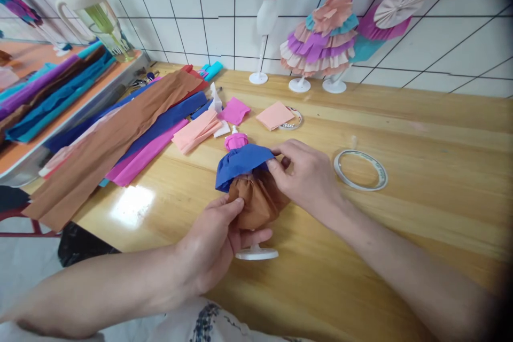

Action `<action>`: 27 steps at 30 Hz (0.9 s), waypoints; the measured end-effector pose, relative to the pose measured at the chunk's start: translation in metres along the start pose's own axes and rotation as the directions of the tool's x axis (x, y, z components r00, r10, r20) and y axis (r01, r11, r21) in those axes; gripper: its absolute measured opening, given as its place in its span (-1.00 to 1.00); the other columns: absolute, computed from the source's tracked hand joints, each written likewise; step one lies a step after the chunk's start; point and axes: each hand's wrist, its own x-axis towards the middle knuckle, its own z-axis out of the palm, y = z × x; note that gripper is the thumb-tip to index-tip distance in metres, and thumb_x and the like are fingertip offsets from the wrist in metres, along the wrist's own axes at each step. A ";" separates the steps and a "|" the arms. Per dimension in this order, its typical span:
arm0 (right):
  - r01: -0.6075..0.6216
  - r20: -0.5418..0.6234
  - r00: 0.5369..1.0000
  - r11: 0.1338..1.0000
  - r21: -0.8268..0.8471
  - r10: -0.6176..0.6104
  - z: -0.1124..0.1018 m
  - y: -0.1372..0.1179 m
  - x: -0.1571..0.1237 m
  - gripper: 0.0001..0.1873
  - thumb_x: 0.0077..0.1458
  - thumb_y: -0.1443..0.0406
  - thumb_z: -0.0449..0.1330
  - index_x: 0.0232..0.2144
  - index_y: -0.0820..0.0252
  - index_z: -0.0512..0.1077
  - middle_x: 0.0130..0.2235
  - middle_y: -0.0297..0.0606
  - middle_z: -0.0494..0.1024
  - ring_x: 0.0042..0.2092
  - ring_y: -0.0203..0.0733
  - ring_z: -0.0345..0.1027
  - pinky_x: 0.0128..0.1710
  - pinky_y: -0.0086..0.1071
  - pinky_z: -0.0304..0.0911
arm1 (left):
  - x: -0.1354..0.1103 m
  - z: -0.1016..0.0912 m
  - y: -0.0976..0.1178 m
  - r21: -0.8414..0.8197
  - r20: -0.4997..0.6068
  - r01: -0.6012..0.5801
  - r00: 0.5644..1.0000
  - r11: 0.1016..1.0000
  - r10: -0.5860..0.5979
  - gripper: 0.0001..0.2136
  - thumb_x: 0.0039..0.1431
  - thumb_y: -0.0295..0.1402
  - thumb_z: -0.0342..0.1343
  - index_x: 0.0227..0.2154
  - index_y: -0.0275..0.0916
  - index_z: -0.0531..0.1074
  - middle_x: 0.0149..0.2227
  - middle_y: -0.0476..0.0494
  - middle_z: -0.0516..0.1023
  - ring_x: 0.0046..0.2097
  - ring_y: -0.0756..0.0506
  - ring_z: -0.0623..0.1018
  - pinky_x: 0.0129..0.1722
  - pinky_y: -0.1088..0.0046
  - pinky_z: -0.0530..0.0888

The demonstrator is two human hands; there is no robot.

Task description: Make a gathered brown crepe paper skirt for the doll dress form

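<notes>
A miniature dress form stands tilted before me, its white round base (257, 253) low over the table. It wears a pink crepe paper bodice (236, 141), a blue crepe paper layer (244, 162) around the waist, and a brown crepe paper skirt (256, 204) beneath. My left hand (218, 232) grips the form from below, thumb on the brown skirt and fingers behind it near the stand. With thumb and forefinger, my right hand (302, 173) pinches the right edge of the blue paper layer. Part of the brown skirt is hidden behind the right hand.
Crepe paper strips (132, 133) lie at the left, with peach folded paper (198, 131) and a magenta piece (235, 111) nearby. A tape roll (360, 170) rests at the right. A bare mannequin (267, 16) and a ruffled dress (320, 43) stand by the tiled wall; a bottle (90, 8) stands left.
</notes>
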 end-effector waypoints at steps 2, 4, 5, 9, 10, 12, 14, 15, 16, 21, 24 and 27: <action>-0.024 0.000 1.000 0.999 0.034 0.024 0.001 -0.001 0.004 -0.86 0.03 0.35 0.10 -0.41 0.20 0.47 -0.36 -0.21 0.58 -0.41 -0.17 0.42 -0.37 -0.34 0.26 | -0.001 0.001 0.000 -0.013 -0.006 -0.016 1.000 1.000 0.016 -0.81 0.28 -0.51 -0.10 -0.18 -0.40 0.41 -0.16 -0.31 0.52 -0.22 -0.08 0.55 -0.29 0.36 0.60; -0.035 0.010 0.999 0.998 0.052 0.035 0.001 -0.001 0.006 -0.87 -0.02 0.38 0.11 -0.45 0.19 0.47 -0.40 -0.23 0.57 -0.43 -0.18 0.40 -0.39 -0.34 0.24 | -0.001 0.002 0.001 -0.031 0.006 -0.049 0.999 0.998 0.050 -0.80 0.28 -0.53 -0.11 -0.20 -0.38 0.42 -0.17 -0.27 0.52 -0.23 -0.06 0.55 -0.30 0.37 0.60; -0.038 0.019 0.999 0.998 0.058 0.037 0.001 -0.001 0.006 -0.88 -0.03 0.38 0.11 -0.47 0.18 0.46 -0.42 -0.25 0.57 -0.44 -0.18 0.39 -0.41 -0.35 0.23 | 0.000 0.003 0.001 -0.037 0.017 -0.067 0.998 0.997 0.068 -0.80 0.28 -0.53 -0.11 -0.21 -0.37 0.43 -0.17 -0.25 0.52 -0.23 -0.06 0.55 -0.30 0.38 0.60; -0.042 0.061 0.997 0.996 0.076 0.038 -0.005 -0.001 0.005 -0.87 -0.04 0.38 0.12 -0.51 0.15 0.47 -0.47 -0.29 0.56 -0.48 -0.22 0.37 -0.46 -0.38 0.19 | 0.006 0.009 0.002 -0.058 0.033 -0.132 0.990 0.990 0.134 -0.80 0.28 -0.52 -0.11 -0.23 -0.35 0.42 -0.15 -0.23 0.52 -0.21 -0.08 0.55 -0.29 0.38 0.58; -0.052 0.084 0.995 0.996 0.075 0.046 -0.007 -0.001 0.005 -0.86 -0.02 0.37 0.12 -0.51 0.15 0.48 -0.47 -0.30 0.56 -0.48 -0.22 0.37 -0.46 -0.38 0.19 | 0.008 0.010 0.001 -0.068 0.033 -0.154 0.987 0.986 0.157 -0.80 0.28 -0.53 -0.12 -0.23 -0.34 0.42 -0.15 -0.22 0.52 -0.18 -0.09 0.55 -0.26 0.37 0.57; -0.087 0.140 0.987 0.993 0.075 0.076 -0.010 -0.001 0.007 -0.85 0.01 0.34 0.12 -0.50 0.14 0.49 -0.45 -0.29 0.58 -0.46 -0.21 0.38 -0.44 -0.38 0.20 | 0.013 0.012 0.000 -0.097 0.042 -0.206 0.977 0.974 0.210 -0.82 0.27 -0.53 -0.10 -0.23 -0.33 0.42 -0.13 -0.21 0.52 -0.13 -0.11 0.53 -0.17 0.31 0.55; -0.116 0.193 0.976 0.990 0.080 0.099 -0.012 0.000 0.008 -0.85 0.03 0.31 0.13 -0.42 0.14 0.52 -0.38 -0.25 0.60 -0.40 -0.18 0.41 -0.38 -0.36 0.24 | 0.017 0.013 0.000 -0.125 0.063 -0.250 0.964 0.960 0.260 -0.84 0.25 -0.51 -0.06 -0.24 -0.32 0.43 -0.13 -0.19 0.52 -0.08 -0.11 0.51 -0.07 0.26 0.50; -0.122 0.210 0.972 0.989 0.080 0.103 -0.013 0.001 0.009 -0.84 0.04 0.29 0.14 -0.36 0.16 0.52 -0.32 -0.22 0.61 -0.37 -0.16 0.43 -0.35 -0.34 0.26 | 0.019 0.013 -0.001 -0.133 0.076 -0.263 0.959 0.956 0.274 -0.85 0.25 -0.49 -0.04 -0.24 -0.31 0.43 -0.13 -0.18 0.52 -0.05 -0.12 0.50 -0.03 0.25 0.48; -0.125 0.221 0.970 0.989 0.077 0.106 -0.012 0.003 0.009 -0.81 0.02 0.29 0.15 -0.30 0.17 0.52 -0.27 -0.19 0.61 -0.34 -0.13 0.44 -0.31 -0.31 0.28 | 0.020 0.013 -0.001 -0.138 0.083 -0.266 0.957 0.954 0.279 -0.86 0.24 -0.47 -0.03 -0.25 -0.31 0.43 -0.13 -0.18 0.52 -0.04 -0.12 0.49 0.00 0.25 0.46; -0.208 0.309 0.937 0.972 0.110 0.166 -0.008 0.016 0.003 -0.76 -0.02 0.38 0.12 -0.30 0.15 0.55 -0.30 -0.23 0.63 -0.34 -0.14 0.46 -0.36 -0.35 0.28 | 0.026 0.015 0.000 -0.179 0.040 -0.248 0.965 0.952 0.259 -0.88 0.22 -0.44 -0.02 -0.34 -0.31 0.42 -0.21 -0.15 0.54 0.00 -0.16 0.48 0.08 0.21 0.40; -0.258 0.322 0.926 0.954 0.151 0.199 -0.007 0.019 0.000 -0.78 -0.03 0.40 0.09 -0.44 0.16 0.55 -0.44 -0.27 0.62 -0.45 -0.19 0.43 -0.46 -0.39 0.22 | 0.028 0.018 0.002 -0.209 0.038 -0.235 0.968 0.949 0.248 -0.87 0.25 -0.43 -0.04 -0.28 -0.30 0.41 -0.16 -0.17 0.53 0.08 -0.17 0.44 0.12 0.20 0.36; -0.263 0.315 0.928 0.948 0.179 0.198 -0.009 0.018 0.000 -0.76 -0.04 0.42 0.08 -0.43 0.18 0.56 -0.48 -0.28 0.59 -0.48 -0.20 0.40 -0.48 -0.39 0.19 | 0.030 0.022 0.004 -0.209 0.049 -0.235 0.967 0.949 0.250 -0.81 0.28 -0.40 -0.09 -0.19 -0.32 0.40 -0.09 -0.24 0.52 0.11 -0.17 0.42 0.12 0.22 0.35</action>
